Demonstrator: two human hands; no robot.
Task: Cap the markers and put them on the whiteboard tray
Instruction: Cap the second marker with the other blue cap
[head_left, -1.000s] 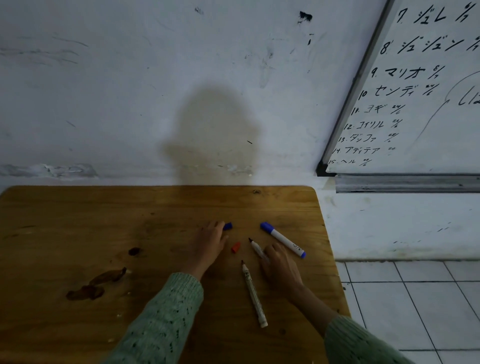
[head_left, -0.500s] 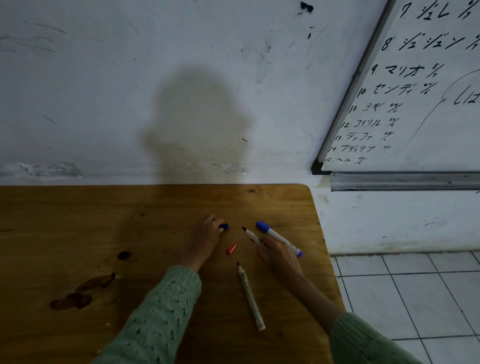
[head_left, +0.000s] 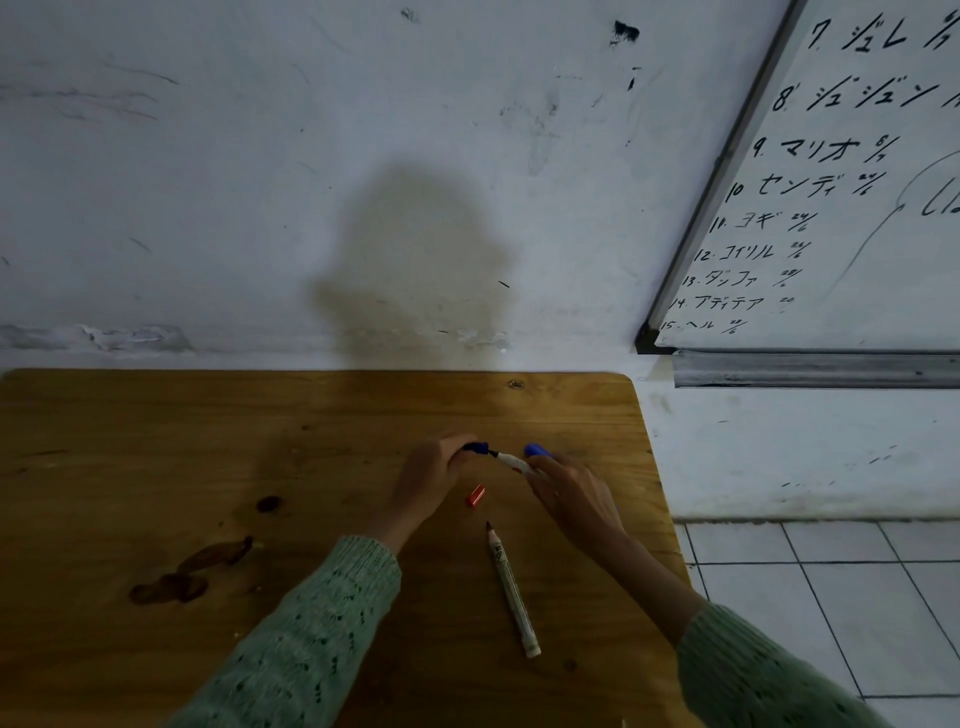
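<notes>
- Left hand (head_left: 426, 475) pinched a blue cap (head_left: 477, 448); right hand (head_left: 574, 496) gripped a marker (head_left: 511, 461), tip pointing at 10 o'clock, just short of the cap's mouth.
- Second bare marker (head_left: 511, 592) lay at 6 o'clock, red cap (head_left: 475, 495) between.
- Whiteboard tray (head_left: 810, 370) sat at 2 o'clock, nearer the right hand.

Both forearms are extended forward over the bench (head_left: 156, 467), each covered to the wrist by a green knitted sleeve (head_left: 322, 639). The left hand (head_left: 431, 475) is curled, its fingers (head_left: 457, 447) closed around a blue cap (head_left: 477, 448). The right hand (head_left: 571, 493) is angled inward, a marker (head_left: 511, 461) pinched at its fingertips, nib pointed at the cap.
</notes>
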